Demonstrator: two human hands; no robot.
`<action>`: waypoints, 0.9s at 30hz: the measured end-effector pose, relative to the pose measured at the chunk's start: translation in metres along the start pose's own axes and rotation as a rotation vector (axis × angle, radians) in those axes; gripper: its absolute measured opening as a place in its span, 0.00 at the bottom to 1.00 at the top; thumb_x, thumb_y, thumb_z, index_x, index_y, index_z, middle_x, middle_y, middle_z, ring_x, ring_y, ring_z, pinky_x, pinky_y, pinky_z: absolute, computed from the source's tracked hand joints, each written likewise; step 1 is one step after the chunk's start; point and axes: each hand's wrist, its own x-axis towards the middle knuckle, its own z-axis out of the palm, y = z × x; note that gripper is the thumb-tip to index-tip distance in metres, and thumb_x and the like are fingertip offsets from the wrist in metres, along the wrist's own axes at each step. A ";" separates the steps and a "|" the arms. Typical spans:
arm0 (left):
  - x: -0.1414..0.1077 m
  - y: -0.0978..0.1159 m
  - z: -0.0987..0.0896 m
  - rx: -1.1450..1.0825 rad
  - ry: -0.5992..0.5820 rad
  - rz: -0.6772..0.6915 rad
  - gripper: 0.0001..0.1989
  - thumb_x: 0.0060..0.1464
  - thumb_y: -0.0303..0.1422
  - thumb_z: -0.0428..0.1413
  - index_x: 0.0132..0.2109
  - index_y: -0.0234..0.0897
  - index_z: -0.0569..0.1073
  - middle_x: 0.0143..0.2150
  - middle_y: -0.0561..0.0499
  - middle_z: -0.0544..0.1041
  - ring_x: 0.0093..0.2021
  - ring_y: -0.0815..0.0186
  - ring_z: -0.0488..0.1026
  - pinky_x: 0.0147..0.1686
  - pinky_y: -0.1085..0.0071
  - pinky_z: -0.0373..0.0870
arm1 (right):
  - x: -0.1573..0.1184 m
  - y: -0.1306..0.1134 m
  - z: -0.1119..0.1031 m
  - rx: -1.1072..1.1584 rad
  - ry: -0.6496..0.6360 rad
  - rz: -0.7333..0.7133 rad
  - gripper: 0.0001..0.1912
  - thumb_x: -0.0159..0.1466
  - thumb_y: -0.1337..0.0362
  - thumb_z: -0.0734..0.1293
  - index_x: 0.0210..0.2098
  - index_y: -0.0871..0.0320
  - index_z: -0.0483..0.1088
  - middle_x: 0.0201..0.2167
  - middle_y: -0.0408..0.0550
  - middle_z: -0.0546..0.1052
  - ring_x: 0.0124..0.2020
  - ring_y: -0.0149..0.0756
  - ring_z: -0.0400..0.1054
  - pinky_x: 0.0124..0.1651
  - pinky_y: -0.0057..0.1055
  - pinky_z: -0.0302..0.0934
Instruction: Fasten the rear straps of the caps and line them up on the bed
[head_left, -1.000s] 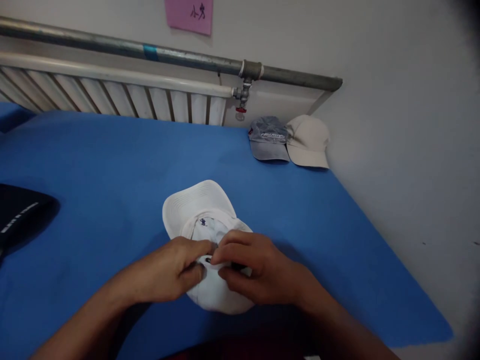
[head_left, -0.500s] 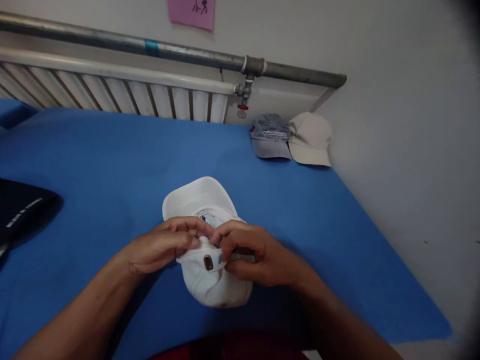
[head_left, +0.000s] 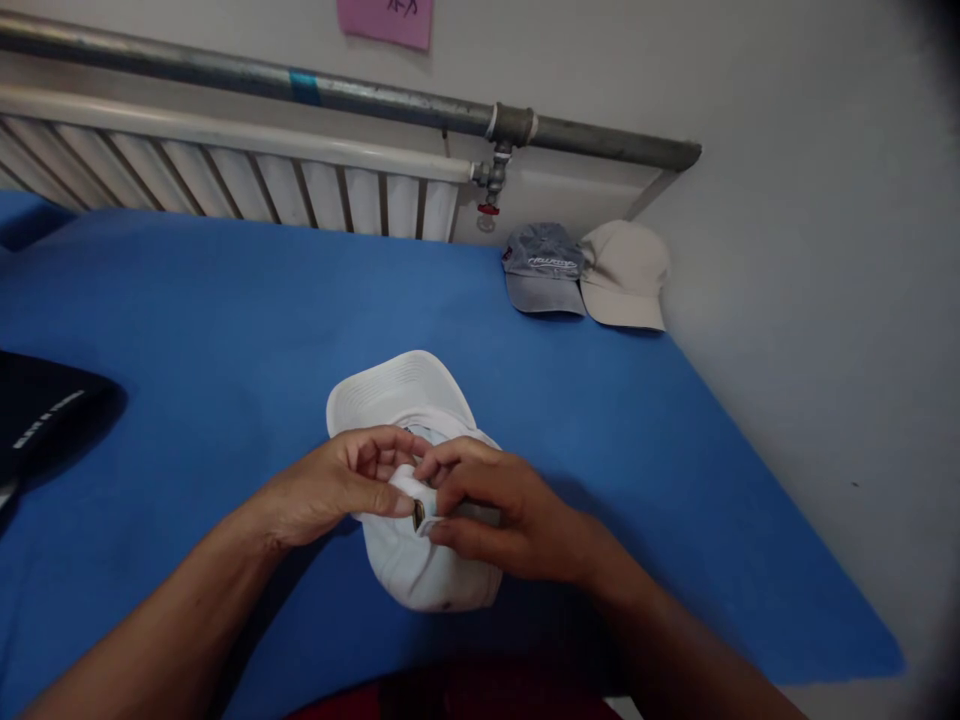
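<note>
A white cap lies on the blue table cover, its brim pointing away and its underside showing. My left hand grips the edge of the back opening, with the thumb beside a small metal buckle. On the other side of the buckle, my right hand pinches the cap's strap between thumb and fingers. The fingertips of both hands nearly meet over the opening and partly hide it.
A grey cap and a beige cap sit side by side at the back right. Dark fabric with white lettering lies at the left. Behind the table run a radiator and a metal pipe.
My left thumb has moved right onto the buckle's edge. My right thumb and fingers have shifted slightly left with the strap, and the buckle is now tilted.
</note>
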 end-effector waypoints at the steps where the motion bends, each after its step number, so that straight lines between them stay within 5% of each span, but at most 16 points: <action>1: 0.000 0.000 0.001 -0.001 0.003 0.006 0.20 0.41 0.20 0.67 0.44 0.36 0.78 0.35 0.52 0.81 0.33 0.73 0.77 0.33 0.81 0.72 | 0.000 0.000 0.001 0.003 0.009 0.000 0.03 0.61 0.68 0.70 0.32 0.58 0.70 0.45 0.49 0.72 0.47 0.34 0.69 0.51 0.34 0.63; 15: 0.000 0.001 0.001 -0.034 0.017 0.040 0.23 0.39 0.17 0.67 0.45 0.36 0.78 0.38 0.51 0.81 0.36 0.71 0.77 0.36 0.79 0.75 | 0.000 -0.001 0.010 -0.065 0.102 0.048 0.08 0.57 0.74 0.67 0.27 0.57 0.65 0.43 0.50 0.73 0.45 0.34 0.70 0.48 0.33 0.65; 27: 0.001 -0.001 0.002 -0.024 0.024 0.064 0.20 0.41 0.18 0.67 0.43 0.37 0.78 0.40 0.53 0.80 0.39 0.73 0.77 0.37 0.82 0.73 | 0.000 0.000 0.017 -0.267 0.145 -0.050 0.08 0.60 0.73 0.65 0.26 0.57 0.64 0.45 0.53 0.73 0.46 0.34 0.70 0.48 0.34 0.67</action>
